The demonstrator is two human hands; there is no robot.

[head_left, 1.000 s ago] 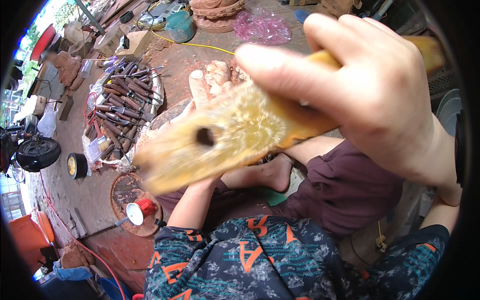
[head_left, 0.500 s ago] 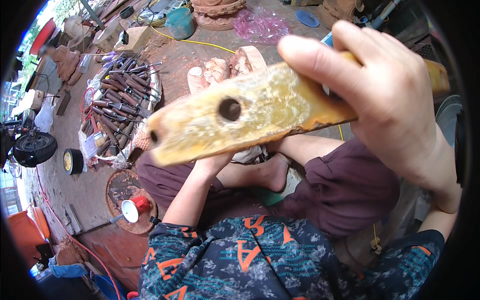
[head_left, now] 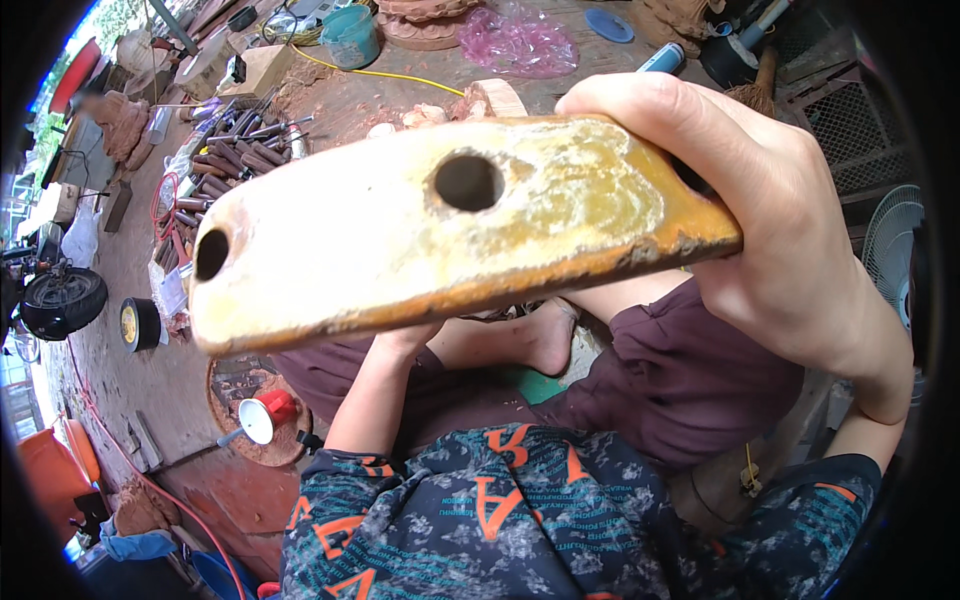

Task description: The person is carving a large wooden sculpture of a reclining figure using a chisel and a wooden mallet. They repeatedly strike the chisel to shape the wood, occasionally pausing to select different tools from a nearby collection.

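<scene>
Close to the view, my right hand [head_left: 760, 190] grips one end of a long yellowish block [head_left: 340, 235] with worn, chipped edges. Two round dark holes show in its broad face, and a third opening sits beside my fingers. Behind the block, only the wrist and a bit of my left hand [head_left: 408, 338] come into sight; its fingers are hidden. Past the block's upper edge peeks a pale reddish carved piece [head_left: 495, 98], mostly covered.
Many wood-handled carving tools [head_left: 225, 160] lie on a cloth at the left. A red cup with a white inside [head_left: 262, 418] rests on a round board. Also around are a black tape roll [head_left: 140, 324], a teal bucket [head_left: 350, 42], pink plastic [head_left: 520, 40] and a fan [head_left: 895, 245].
My right hand has brought the block nearer and to the left, turning its broad face more fully into view. More of the carved piece and tools is now covered.
</scene>
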